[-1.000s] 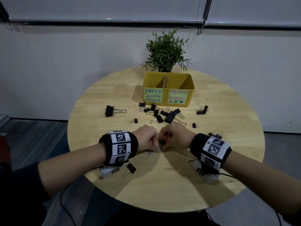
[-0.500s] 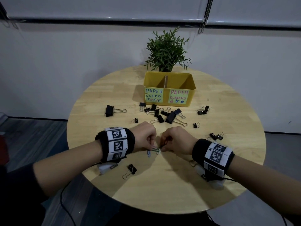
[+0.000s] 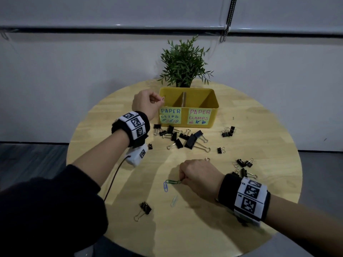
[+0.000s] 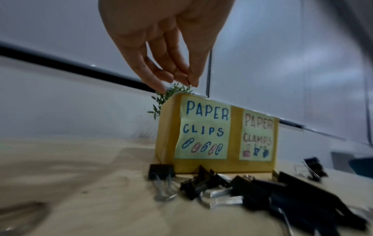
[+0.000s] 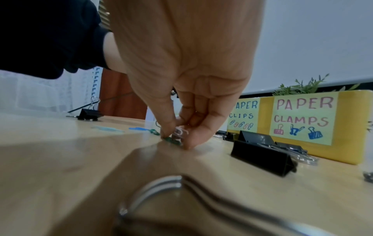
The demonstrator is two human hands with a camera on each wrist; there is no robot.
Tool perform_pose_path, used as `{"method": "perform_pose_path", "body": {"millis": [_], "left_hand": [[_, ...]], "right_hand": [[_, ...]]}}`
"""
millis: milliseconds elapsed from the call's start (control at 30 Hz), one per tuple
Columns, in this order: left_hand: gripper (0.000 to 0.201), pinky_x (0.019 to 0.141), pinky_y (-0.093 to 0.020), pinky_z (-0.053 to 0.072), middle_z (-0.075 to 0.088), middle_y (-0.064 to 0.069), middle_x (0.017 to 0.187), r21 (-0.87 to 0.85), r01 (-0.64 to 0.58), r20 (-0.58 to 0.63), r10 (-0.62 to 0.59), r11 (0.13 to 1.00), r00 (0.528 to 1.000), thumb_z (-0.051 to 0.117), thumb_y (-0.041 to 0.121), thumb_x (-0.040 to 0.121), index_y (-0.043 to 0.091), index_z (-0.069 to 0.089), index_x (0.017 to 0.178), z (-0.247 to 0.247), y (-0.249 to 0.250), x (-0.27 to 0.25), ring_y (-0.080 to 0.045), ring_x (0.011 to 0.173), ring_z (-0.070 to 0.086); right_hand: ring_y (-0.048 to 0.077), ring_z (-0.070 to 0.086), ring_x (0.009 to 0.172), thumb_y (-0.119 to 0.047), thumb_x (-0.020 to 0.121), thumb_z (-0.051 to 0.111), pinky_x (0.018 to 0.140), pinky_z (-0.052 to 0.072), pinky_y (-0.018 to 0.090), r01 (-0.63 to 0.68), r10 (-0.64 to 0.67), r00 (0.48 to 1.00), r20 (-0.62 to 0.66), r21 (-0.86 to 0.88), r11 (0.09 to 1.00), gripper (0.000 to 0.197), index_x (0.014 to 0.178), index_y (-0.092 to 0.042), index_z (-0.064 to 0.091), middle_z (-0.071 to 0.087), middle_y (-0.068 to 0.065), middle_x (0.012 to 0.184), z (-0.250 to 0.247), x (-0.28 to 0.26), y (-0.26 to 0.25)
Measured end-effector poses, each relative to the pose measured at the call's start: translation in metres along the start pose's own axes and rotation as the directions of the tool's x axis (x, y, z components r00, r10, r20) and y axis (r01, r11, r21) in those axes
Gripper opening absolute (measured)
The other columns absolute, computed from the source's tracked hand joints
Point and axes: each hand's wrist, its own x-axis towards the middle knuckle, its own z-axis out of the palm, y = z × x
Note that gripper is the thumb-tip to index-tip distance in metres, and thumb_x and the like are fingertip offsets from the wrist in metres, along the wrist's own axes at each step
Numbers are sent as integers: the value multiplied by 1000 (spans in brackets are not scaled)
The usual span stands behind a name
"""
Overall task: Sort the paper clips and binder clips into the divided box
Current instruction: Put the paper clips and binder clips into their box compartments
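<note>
A yellow divided box (image 3: 213,104) stands at the back of the round table (image 3: 241,219), labelled PAPER CLIPS on the left half and PAPER CLAMPS on the right. My left hand (image 3: 146,104) is raised at the box's left rim and pinches a pale paper clip (image 3: 161,99) just over the left compartment. My right hand (image 3: 196,175) is down on the table, pinching the end of a green paper clip (image 3: 173,181). A blue paper clip (image 3: 165,186) and a pale one (image 3: 174,200) lie beside it. Black binder clips (image 3: 185,139) are scattered before the box (image 4: 167,127).
A potted green plant (image 3: 183,65) stands right behind the box. More binder clips lie at the right (image 3: 228,131) and right front (image 3: 245,164); one lone clip (image 3: 144,209) lies near the front edge. A cable (image 3: 113,182) hangs from my left wrist.
My left hand has lifted away from the table centre and travelled up to the box's left rim with a paper clip. My right hand stayed low and now pinches the green clip.
</note>
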Motion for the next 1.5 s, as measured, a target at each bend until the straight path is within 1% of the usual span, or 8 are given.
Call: {"method": "perform_pose_path", "body": {"millis": [300, 400, 567, 800, 900, 1000, 1133, 1500], "left_hand": [[24, 72, -30, 39, 64, 0, 111, 315, -69, -31, 82, 947, 996, 64, 42, 85, 21, 68, 97, 14, 2, 3, -23, 110, 51], [12, 73, -28, 48, 68, -1, 96, 164, -164, 152, 140, 973, 978, 70, 25, 83, 15, 70, 91, -10, -1, -21, -18, 90, 60], [30, 64, -10, 47, 70, 3, 85, 27, -167, 758, 88, 986, 646, 85, 19, 67, 14, 74, 94, -38, -19, -69, -9, 78, 63], [51, 73, -9, 47, 51, 16, 94, 46, -309, 949, 55, 950, 311, 86, 16, 63, 24, 69, 110, -29, -1, -111, 4, 80, 48], [40, 64, -12, 45, 53, 12, 89, 34, -288, 944, 64, 957, 323, 87, 16, 61, 23, 72, 97, -27, -5, -120, -2, 75, 49], [29, 60, -11, 43, 61, 4, 87, 21, -285, 932, 84, 958, 352, 86, 14, 63, 15, 73, 89, -25, -6, -124, -4, 69, 51], [19, 59, -6, 42, 69, 6, 82, 44, -329, 921, 90, 943, 379, 83, 19, 68, 17, 73, 84, -25, -8, -124, -1, 69, 57], [12, 67, -14, 36, 57, 7, 85, 91, -579, 921, 153, 810, 359, 65, 27, 86, 15, 67, 88, -42, -34, -124, -5, 73, 45]], "right_hand": [[21, 60, 87, -11, 86, 57, 75, 46, 31, 61, -66, 997, 43, 106, 993, 14, 95, -15, 67, 67, 5, 99, -9, 3, 10], [9, 60, 75, -9, 84, 64, 72, 53, 26, 30, -18, 998, -55, 224, 974, 9, 90, -12, 70, 69, 0, 88, -42, 24, 31], [-3, 63, 55, -11, 85, 67, 58, 56, 13, -34, 289, 890, -353, 580, 814, 5, 86, -14, 63, 66, -2, 80, -122, 93, 54], [15, 62, 87, -31, 83, 70, 78, 54, 31, -148, 344, 820, -457, 411, 900, 19, 99, -22, 67, 66, -3, 96, -143, 146, 50], [12, 62, 78, -25, 84, 67, 75, 56, 29, -35, 90, 889, -449, 128, 991, 5, 89, -23, 70, 68, -4, 89, -123, 102, 37], [0, 58, 63, -26, 77, 74, 63, 50, 21, 96, -81, 987, -138, 103, 990, 2, 79, -26, 74, 68, -12, 74, -82, 44, 24], [3, 64, 68, -43, 67, 80, 65, 52, 24, 138, -187, 957, 222, 219, 966, 23, 86, -33, 74, 70, -14, 77, -34, 2, 5], [8, 60, 79, -40, 73, 75, 66, 48, 27, 95, -124, 980, 158, 179, 979, 16, 84, -30, 71, 69, -9, 87, 2, -5, -9]]}}
